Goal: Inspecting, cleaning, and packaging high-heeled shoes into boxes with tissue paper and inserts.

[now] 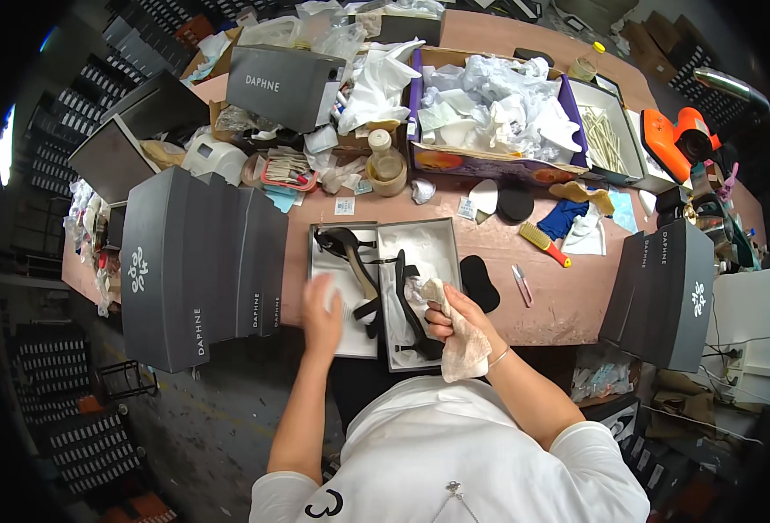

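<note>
A pale, stained cloth (463,349) is bunched in my right hand (470,315), which is closed around it over the right part of an open shoebox (455,261). My left hand (322,315), smeared by motion, is at the left edge of the box; its fingers are too blurred to read. One black high-heeled sandal (348,248) lies in the left part of the box, close to that hand. Its mate, another black sandal (405,309), lies in the right part on white paper, partly hidden by my right hand and the cloth.
Stacked grey shoeboxes (202,261) stand at the left, more shoeboxes (660,288) at the right. A yellow brush (542,242), a small knife (522,286) and a black pad (479,283) lie right of the open box. Behind stand a bottle (383,157) and a carton (490,163) of crumpled paper.
</note>
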A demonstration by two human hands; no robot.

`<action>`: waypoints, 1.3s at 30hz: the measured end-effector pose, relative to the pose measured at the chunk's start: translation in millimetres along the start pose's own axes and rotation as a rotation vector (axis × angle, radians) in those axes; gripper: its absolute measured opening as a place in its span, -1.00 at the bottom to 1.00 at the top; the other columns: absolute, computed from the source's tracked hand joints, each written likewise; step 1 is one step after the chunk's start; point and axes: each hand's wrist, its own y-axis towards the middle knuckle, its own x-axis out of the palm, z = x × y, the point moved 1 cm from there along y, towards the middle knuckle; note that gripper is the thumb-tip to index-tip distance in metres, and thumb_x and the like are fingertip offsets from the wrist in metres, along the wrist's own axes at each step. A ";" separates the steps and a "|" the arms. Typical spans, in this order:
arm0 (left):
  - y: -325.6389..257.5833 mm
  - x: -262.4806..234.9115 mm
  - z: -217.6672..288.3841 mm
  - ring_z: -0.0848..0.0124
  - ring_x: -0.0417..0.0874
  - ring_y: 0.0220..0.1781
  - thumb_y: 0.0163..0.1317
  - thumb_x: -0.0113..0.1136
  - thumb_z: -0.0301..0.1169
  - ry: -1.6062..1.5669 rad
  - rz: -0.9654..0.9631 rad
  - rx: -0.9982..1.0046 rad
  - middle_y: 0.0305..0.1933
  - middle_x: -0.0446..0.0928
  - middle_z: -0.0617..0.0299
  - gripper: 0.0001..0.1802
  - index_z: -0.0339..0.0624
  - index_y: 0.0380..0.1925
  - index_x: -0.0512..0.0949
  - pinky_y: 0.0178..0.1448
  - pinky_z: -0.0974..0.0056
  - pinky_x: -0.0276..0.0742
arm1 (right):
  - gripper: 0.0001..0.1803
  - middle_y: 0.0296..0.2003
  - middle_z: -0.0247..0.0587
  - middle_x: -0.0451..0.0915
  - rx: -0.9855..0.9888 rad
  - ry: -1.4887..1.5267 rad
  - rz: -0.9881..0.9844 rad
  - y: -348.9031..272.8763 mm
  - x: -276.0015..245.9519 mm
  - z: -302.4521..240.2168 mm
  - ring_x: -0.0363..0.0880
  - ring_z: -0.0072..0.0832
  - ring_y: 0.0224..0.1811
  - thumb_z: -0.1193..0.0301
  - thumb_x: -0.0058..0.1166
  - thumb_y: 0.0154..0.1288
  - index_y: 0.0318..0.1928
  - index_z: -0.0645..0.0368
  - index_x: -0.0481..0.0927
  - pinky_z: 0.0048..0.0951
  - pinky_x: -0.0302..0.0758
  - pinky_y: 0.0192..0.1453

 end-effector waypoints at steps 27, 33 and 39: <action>58.6 8.0 97.8 0.35 0.61 -0.32 0.31 0.15 -0.30 -0.269 -0.839 0.132 -0.36 0.55 0.15 -0.76 -0.27 -0.22 0.49 -0.22 0.32 0.49 | -0.76 -0.47 -0.42 0.41 -0.691 -0.218 0.059 -38.7 -1.7 -116.4 0.22 -0.70 -0.59 0.18 0.00 0.42 -0.15 0.09 0.48 -0.66 0.18 -0.60; 31.0 16.8 100.5 0.46 0.64 -0.20 0.43 -0.03 -0.27 -1.150 -0.542 -0.676 -0.13 0.56 0.23 -0.77 -0.14 -0.04 0.42 -0.10 0.37 0.60 | -0.89 -0.37 -0.53 0.45 -0.488 -0.846 0.147 -28.8 24.7 -51.5 0.37 -0.77 -0.34 0.35 0.04 0.41 -0.16 0.09 0.49 -0.68 0.39 -0.27; -0.3 24.8 122.3 0.34 0.59 0.04 0.48 -0.27 -0.11 -1.673 -0.441 -0.682 0.04 0.52 0.11 -0.50 -0.25 0.18 0.35 0.14 0.27 0.53 | -0.85 -0.38 -0.54 0.43 -0.471 -0.830 -0.020 -9.7 33.4 -11.8 0.28 -0.79 -0.36 0.37 0.03 0.42 -0.19 0.21 0.48 -0.71 0.28 -0.28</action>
